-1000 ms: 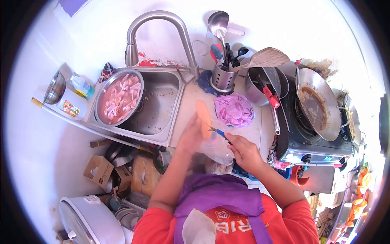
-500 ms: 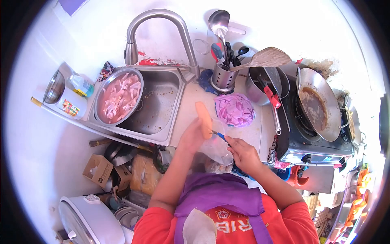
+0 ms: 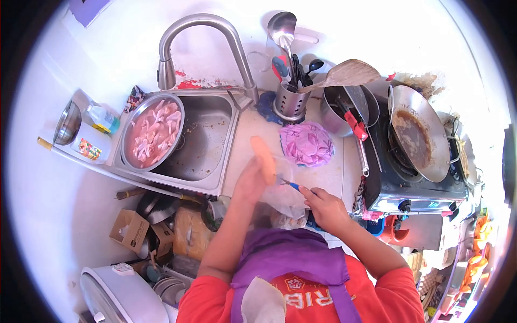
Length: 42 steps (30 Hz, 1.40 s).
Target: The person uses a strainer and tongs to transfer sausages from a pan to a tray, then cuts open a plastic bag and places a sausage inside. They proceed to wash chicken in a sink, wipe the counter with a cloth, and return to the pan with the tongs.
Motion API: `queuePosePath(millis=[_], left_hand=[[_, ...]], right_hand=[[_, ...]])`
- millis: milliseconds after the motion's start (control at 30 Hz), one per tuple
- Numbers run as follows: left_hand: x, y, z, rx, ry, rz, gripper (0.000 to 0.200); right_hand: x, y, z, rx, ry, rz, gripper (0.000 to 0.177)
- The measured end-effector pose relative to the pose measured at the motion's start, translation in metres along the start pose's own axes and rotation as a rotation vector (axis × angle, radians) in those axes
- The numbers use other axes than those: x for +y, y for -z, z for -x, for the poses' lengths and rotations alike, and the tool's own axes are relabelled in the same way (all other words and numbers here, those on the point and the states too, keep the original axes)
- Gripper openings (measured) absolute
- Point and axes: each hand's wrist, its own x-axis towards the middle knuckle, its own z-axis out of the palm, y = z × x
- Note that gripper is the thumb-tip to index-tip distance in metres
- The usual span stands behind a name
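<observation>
My left hand point(image 3: 250, 182) is closed around the lower part of a peeled orange carrot point(image 3: 262, 153), whose far end points up over the counter. In my right hand point(image 3: 327, 209) is a peeler point(image 3: 291, 184) with a blue handle, gripped near its back end. Its metal head is right by the carrot's lower end. Below both hands a clear plastic bag point(image 3: 285, 202) hangs at the counter's front edge, with contents that are blurred. A pink patterned cloth cover point(image 3: 307, 144) sits on the counter just beyond the peeler.
Left of me, a metal bowl of raw chicken pieces in reddish water point(image 3: 152, 132) rests over the sink point(image 3: 207, 140). A utensil holder point(image 3: 291, 102) stands behind the pink cover. To the right are a pot point(image 3: 336, 116) and a wok point(image 3: 417, 134) on the stove.
The peeler and my right hand have shifted slightly lower relative to the carrot. The whole view has moved a little; both hands keep their holds.
</observation>
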Motion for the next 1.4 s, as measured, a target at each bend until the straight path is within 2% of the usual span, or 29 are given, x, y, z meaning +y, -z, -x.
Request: queuePosePath(millis=[100, 200, 300, 400, 500, 600, 900, 1100, 1200, 1300, 1400], left_hand=[[0.004, -0.005, 0.002, 0.099, 0.031, 0.091, 0.035], [0.001, 0.009, -0.005, -0.002, -0.018, -0.051, 0.042], [0.005, -0.002, -0.001, 0.081, -0.033, -0.172, 0.044], [0.013, -0.021, 0.009, 0.035, -0.003, 0.029, 0.045], [0.012, -0.021, 0.011, 0.105, -0.013, 0.052, 0.043], [0.012, -0.010, 0.009, -0.001, -0.030, -0.034, 0.044], [0.014, -0.022, 0.019, -0.079, -0.007, -0.098, 0.042], [0.009, -0.008, 0.020, -0.114, -0.027, 0.013, 0.043], [0.019, -0.005, 0.021, -0.064, -0.091, 0.051, 0.042], [0.024, -0.003, 0.017, -0.086, -0.049, 0.001, 0.041], [0.018, -0.013, 0.017, -0.038, -0.046, -0.337, 0.041]], right_hand=[[0.002, 0.008, 0.003, 0.080, 0.003, -0.078, 0.041], [0.004, 0.009, -0.001, 0.199, -0.039, -0.270, 0.040], [0.007, 0.012, -0.010, 0.278, -0.011, -0.292, 0.038], [0.006, 0.013, -0.013, 0.259, -0.028, -0.338, 0.037], [0.003, 0.009, -0.019, 0.278, -0.014, -0.317, 0.036], [-0.002, 0.005, -0.030, 0.302, 0.006, -0.310, 0.035], [-0.007, -0.002, -0.064, 0.315, 0.082, -0.307, 0.037], [-0.005, 0.014, -0.048, 0.175, 0.047, -0.203, 0.038], [0.005, 0.011, -0.027, 0.116, 0.034, -0.174, 0.038], [-0.003, 0.012, -0.028, 0.171, 0.060, -0.277, 0.039], [-0.011, 0.009, -0.043, 0.224, 0.136, -0.256, 0.039]])
